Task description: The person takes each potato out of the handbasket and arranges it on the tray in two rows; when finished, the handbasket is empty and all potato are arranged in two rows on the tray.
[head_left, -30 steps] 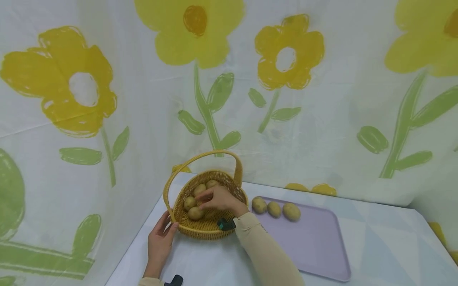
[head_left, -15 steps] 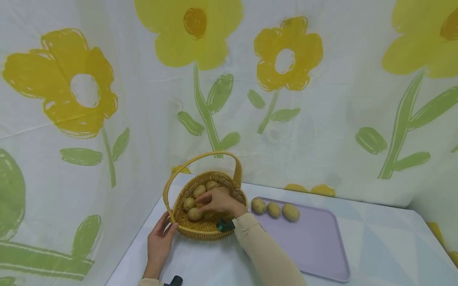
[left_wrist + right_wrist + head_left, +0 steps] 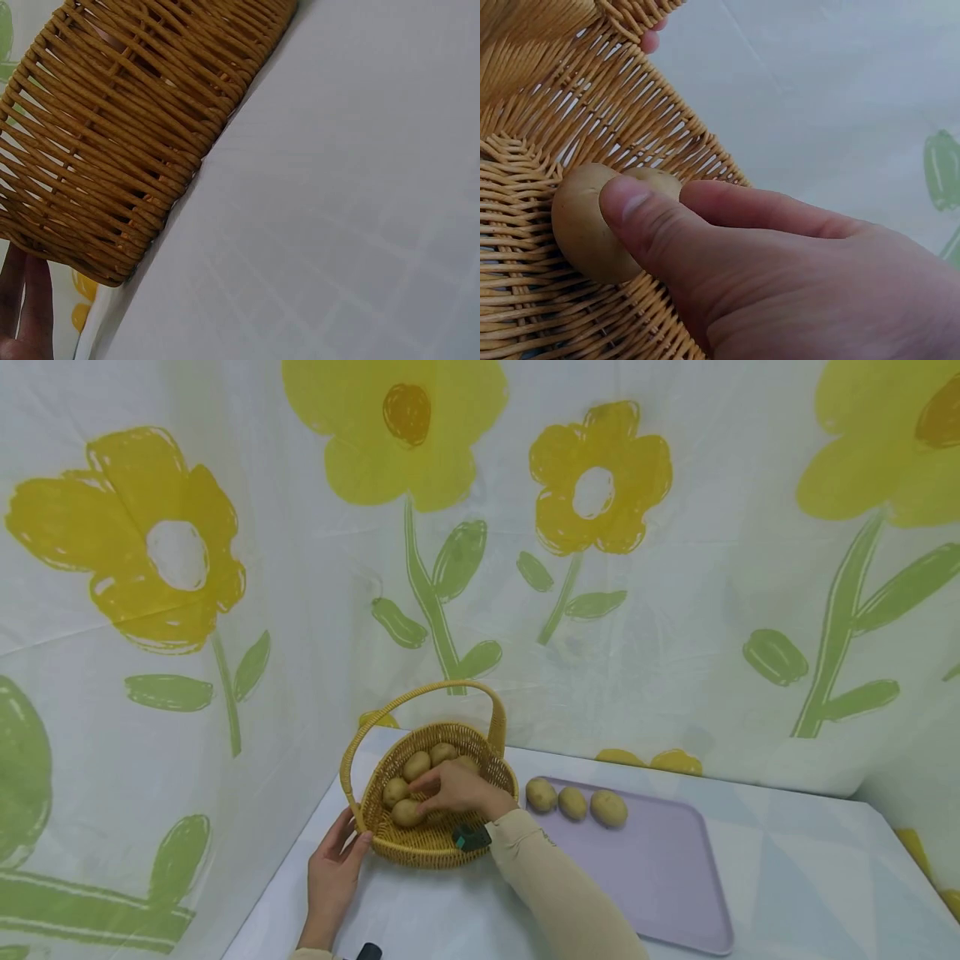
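A wicker basket (image 3: 427,860) with an arched handle stands on the table, several potatoes inside it. My left hand (image 3: 332,877) holds the basket's left end near the handle's foot, thumb on the near side; the left wrist view shows two fingers (image 3: 36,307) against the wicker. Inside the basket is my right hand (image 3: 461,789). Its thumb tip touches or lies just before the nearest potato (image 3: 589,225), while the index finger reaches towards a second potato (image 3: 656,178) behind. Those fingers look fairly straight, not closed round either potato. The other fingers are mostly hidden.
To the basket's right lies a lilac tray (image 3: 660,877), with three potatoes (image 3: 572,803) in a row near its far left corner. A flower-printed cloth (image 3: 645,677) hangs behind and left of the table. The basket handle (image 3: 427,687) arches above the right hand.
The view has shifted slightly. Both hands keep nearly the same places at the basket, the right fingers parting only a little from the potatoes at most. The tray's potatoes have not moved.
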`<state>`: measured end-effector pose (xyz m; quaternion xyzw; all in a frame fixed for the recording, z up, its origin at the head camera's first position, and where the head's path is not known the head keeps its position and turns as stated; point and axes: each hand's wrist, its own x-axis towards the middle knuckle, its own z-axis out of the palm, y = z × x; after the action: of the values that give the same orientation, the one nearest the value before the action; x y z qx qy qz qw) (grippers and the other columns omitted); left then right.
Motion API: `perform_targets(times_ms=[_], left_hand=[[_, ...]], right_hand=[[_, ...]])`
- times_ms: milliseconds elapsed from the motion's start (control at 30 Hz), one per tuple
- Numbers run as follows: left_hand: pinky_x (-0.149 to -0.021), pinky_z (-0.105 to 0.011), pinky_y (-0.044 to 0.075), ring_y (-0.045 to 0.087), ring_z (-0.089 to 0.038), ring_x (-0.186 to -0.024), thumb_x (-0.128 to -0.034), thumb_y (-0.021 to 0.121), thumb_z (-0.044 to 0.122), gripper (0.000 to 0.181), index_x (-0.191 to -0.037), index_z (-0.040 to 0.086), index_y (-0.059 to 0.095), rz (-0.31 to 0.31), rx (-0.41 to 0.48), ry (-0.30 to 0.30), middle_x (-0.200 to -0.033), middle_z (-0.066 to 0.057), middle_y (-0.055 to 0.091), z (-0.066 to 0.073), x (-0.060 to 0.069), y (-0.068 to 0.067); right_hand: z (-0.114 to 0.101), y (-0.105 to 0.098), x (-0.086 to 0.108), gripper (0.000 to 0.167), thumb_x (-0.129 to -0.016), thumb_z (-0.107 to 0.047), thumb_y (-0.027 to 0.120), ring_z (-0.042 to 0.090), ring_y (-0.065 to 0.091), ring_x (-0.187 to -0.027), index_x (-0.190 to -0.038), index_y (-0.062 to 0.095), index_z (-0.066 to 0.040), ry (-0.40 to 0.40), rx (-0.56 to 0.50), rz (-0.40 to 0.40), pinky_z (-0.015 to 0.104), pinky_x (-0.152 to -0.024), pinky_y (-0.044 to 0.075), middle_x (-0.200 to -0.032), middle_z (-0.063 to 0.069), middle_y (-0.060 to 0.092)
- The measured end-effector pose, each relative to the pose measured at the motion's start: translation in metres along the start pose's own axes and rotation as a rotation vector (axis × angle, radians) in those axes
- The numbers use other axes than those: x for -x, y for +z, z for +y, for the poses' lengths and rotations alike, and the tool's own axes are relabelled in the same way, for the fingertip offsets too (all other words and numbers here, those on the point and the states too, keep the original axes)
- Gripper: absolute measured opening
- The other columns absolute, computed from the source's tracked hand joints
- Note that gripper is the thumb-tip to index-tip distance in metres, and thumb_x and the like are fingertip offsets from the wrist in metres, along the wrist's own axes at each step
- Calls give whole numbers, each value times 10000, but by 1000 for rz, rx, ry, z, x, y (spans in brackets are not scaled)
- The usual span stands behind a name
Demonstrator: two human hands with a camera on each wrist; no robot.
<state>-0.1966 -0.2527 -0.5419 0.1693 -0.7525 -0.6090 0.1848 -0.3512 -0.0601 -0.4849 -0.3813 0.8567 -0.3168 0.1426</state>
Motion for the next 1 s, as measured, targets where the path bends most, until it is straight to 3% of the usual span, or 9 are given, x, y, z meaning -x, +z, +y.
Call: perform_targets(times_ms=[167, 433, 533, 633, 767, 1000], left_hand=[[-934, 38, 472, 492, -295, -1415, -975, 716, 205, 623, -1536, 120, 459, -1, -11, -8, -1563, -124, 493, 1, 0, 0], [-918, 46, 472, 507, -296, -1404, -981, 707, 180, 609, -1532, 99, 461, 7, -17, 3, -1556, -151, 496, 0, -1, 0], [-926, 34, 482, 522, -254, -1390, -979, 711, 196, 608, -1528, 99, 468, 14, -16, 12, -1556, -136, 501, 0, -1, 1], [-931, 25, 489, 550, -23, -1286, -977, 713, 187, 608, -1529, 114, 471, 17, -9, 6, -1557, -112, 505, -1, -1, 1], [-931, 27, 488, 474, 213, -1114, -979, 709, 187, 616, -1536, 107, 459, 9, 9, 18, -1560, -127, 495, -1, 0, 0], [-930, 38, 478, 442, 273, -1061, -980, 707, 194, 623, -1541, 111, 450, 3, 11, 30, -1565, -140, 485, -1, 0, 0]], right_hand=[[-2, 1, 1, 406, -828, -373, 843, 85, 651, -1159, -1208, 766, -253, 20, 23, -10, 214, -994, 571, -1217, -109, 746], [-1, 4, -1, 406, -828, -369, 842, 42, 667, -1103, -1203, 768, -236, -5, 2, -18, 158, -944, 573, -1176, -119, 757], [1, 6, -3, 396, -833, -362, 836, 29, 677, -1091, -1203, 766, -242, -25, 5, -29, 137, -927, 575, -1170, -130, 757], [2, 7, -4, 389, -834, -360, 832, 33, 683, -1085, -1199, 766, -245, -24, 8, -39, 131, -919, 575, -1171, -131, 758], [1, 6, -4, 390, -830, -361, 836, 41, 679, -1092, -1197, 766, -252, -12, 13, -46, 136, -925, 573, -1181, -132, 755], [-1, 5, -1, 405, -812, -335, 857, 59, 668, -1128, -1201, 766, -264, 15, 11, -63, 145, -944, 570, -1197, -117, 752]])
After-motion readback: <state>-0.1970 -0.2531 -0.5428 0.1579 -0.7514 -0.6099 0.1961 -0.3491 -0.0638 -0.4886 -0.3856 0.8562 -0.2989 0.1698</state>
